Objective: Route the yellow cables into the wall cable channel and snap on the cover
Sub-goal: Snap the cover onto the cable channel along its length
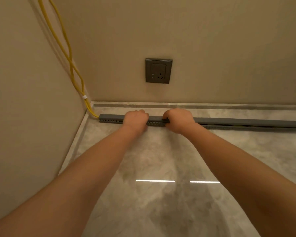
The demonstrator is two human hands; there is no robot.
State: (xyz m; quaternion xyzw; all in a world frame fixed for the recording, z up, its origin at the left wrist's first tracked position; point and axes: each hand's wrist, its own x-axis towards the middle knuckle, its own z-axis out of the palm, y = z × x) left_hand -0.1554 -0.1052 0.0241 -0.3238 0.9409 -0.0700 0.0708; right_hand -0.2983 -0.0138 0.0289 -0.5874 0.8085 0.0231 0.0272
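2 yellow cables [67, 48] run down the corner between the left wall and the back wall, crossing each other on the way, bound near the bottom by a white tie [84, 97], and enter the left end of the grey cable channel [109, 120]. Channel lies on the grey marble-pattern floor [152, 168], long axis left to right, parallel to the back wall and near its skirting strip [212, 106]; left end near the corner, right end out of frame. Slotted side wall faces the camera. The cover [237, 120] sits along the top: flush at the left, while to the right of the hands a dark gap shows beneath it. Left hand [135, 119] curled, knuckles up, over the top of the cover; fingers hidden on the far side, so cannot tell whether it grips or only presses. Right hand [178, 119] just beside it, fingers curled closed over the cover's top edge, thumb at the slotted front. 1 dark wall socket [158, 71] above.
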